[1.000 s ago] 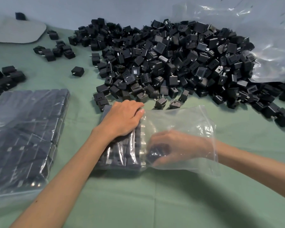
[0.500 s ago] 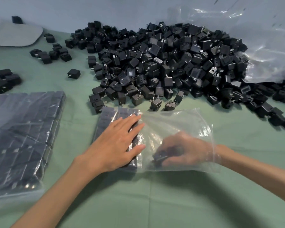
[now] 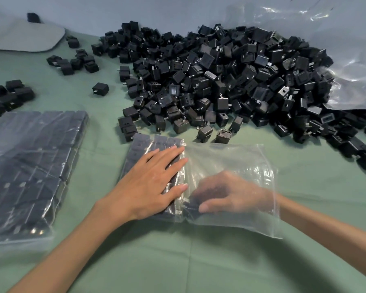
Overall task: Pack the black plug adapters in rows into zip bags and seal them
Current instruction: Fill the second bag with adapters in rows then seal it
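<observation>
My flat left hand (image 3: 148, 187) presses adapter rows (image 3: 144, 144) through the zip bag (image 3: 230, 157). At its three o'clock, my right hand (image 3: 226, 195), inside the bag, pinches one adapter (image 3: 190, 206).

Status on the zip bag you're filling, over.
Left hand flat on the packed rows, outside the zip bag. Right hand inside the bag, gripping an adapter beside the rows. Bag part-filled, unsealed. Loose pile just behind, not blocking.
</observation>
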A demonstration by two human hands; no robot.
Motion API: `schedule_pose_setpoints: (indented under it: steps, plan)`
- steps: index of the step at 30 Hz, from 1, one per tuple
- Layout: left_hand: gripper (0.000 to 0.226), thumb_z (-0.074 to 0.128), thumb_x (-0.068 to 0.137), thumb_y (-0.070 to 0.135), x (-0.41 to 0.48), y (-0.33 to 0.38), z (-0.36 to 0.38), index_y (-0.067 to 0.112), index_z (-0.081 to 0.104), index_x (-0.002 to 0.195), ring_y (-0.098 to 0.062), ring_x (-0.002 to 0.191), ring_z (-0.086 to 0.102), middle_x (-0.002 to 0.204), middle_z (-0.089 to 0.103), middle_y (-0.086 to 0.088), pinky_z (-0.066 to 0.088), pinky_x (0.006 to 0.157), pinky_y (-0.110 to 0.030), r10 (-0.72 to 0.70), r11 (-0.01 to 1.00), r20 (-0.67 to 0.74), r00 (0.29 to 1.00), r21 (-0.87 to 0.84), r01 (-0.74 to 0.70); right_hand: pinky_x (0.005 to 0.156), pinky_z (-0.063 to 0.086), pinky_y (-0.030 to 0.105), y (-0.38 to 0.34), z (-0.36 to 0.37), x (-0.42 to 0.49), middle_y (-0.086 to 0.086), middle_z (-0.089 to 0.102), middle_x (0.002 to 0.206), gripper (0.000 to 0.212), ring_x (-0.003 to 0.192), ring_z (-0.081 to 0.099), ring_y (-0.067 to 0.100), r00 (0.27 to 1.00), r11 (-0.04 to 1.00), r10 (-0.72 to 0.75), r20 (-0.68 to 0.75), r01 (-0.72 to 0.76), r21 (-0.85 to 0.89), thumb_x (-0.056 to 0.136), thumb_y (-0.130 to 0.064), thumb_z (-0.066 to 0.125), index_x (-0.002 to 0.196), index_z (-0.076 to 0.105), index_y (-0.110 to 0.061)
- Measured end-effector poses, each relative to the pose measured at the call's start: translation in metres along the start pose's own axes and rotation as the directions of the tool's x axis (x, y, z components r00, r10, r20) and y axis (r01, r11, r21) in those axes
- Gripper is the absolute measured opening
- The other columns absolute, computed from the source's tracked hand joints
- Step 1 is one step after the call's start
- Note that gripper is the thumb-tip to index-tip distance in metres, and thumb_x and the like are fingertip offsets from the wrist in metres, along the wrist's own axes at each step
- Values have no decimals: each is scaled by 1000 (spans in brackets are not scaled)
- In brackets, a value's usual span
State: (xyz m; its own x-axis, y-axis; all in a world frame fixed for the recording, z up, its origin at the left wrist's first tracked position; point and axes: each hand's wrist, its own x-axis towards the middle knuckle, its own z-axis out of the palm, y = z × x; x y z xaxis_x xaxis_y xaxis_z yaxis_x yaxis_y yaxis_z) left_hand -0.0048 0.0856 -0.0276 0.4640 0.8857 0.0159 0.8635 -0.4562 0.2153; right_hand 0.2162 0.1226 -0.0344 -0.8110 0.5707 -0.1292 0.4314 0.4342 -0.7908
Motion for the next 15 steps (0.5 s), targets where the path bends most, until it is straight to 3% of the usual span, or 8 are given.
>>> schedule_pose_setpoints:
  steps: [1, 2, 3, 4, 6, 11, 13, 15]
  plan:
    - [76, 3, 89, 68, 0, 0, 0, 30, 9, 154, -1, 146, -10, 162, -2, 12, -4, 120, -30, 2, 1000, 2, 1000, -1, -2, 83, 50, 21, -1, 7, 1, -14, 68, 106, 35, 96, 64, 7, 998, 989, 21, -64, -30, -148, 86, -49, 63, 117, 65, -32]
    - [77, 3, 89, 70, 0, -1, 0, 30, 6, 155, -1, 146, -10, 162, -3, 12, -2, 121, -31, 4, 1000, 3, 1000, -1, -4, 85, 40, 4, -9, 2, -2, -19, 64, 114, 40, 102, 59, -4, 972, 940, 149, -182, -196, -278, 88, -54, 56, 125, 58, -38]
    - [78, 1, 88, 72, 0, -1, 0, 30, 3, 155, -1, 146, -10, 162, -3, 12, -1, 121, -32, 7, 1000, 1, 1000, -1, -7, 83, 29, -5, -11, 5, -3, -23, 60, 120, 41, 105, 53, -12, 983, 926, 86, -165, -140, -350, 90, -56, 52, 129, 53, -43]
    - [80, 0, 87, 74, 0, -1, 0, 31, 2, 155, -1, 146, -10, 162, -3, 12, 0, 121, -33, 9, 1000, -2, 1000, -5, -9, 84, 28, -3, -13, 6, -3, -20, 59, 121, 38, 105, 50, -11, 989, 938, 117, -90, -139, -317, 91, -50, 56, 127, 56, -39]
    - [84, -1, 85, 78, 0, -1, 0, 31, 4, 155, -2, 146, -8, 162, -2, 12, 0, 121, -34, 18, 1000, -10, 1000, -18, -18, 80, 37, 9, -21, -8, -14, -19, 58, 105, 24, 93, 54, -3, 997, 975, -59, 49, 68, -213, 88, -31, 68, 111, 64, -27]
    - [91, 12, 81, 83, -1, 2, -9, 29, 18, 154, -5, 148, 1, 162, 5, 9, 4, 121, -35, 38, 998, -1, 999, -44, -38, 65, 42, 9, -27, -6, -16, -23, 62, 83, 14, 79, 60, -5, 999, 996, 10, -48, -14, -84, 87, -30, 69, 90, 56, -35]
    - [87, 26, 82, 80, -5, 12, -14, 25, 33, 149, -10, 145, 17, 159, 21, 4, 15, 119, -38, 55, 997, -69, 996, -54, -59, 59, 42, 6, -30, -9, -17, -26, 63, 79, 14, 74, 60, -7, 997, 993, 71, -38, -74, -87, 83, -33, 72, 84, 60, -39]
    - [74, 40, 82, 75, -9, 30, -15, 20, 56, 128, -13, 125, 43, 137, 49, -1, 36, 104, -37, 140, 986, -192, 971, -65, -155, 55, 43, 9, -32, -6, -17, -22, 64, 81, 9, 70, 61, -3, 997, 990, 60, -40, -64, -126, 80, -36, 72, 83, 64, -38]
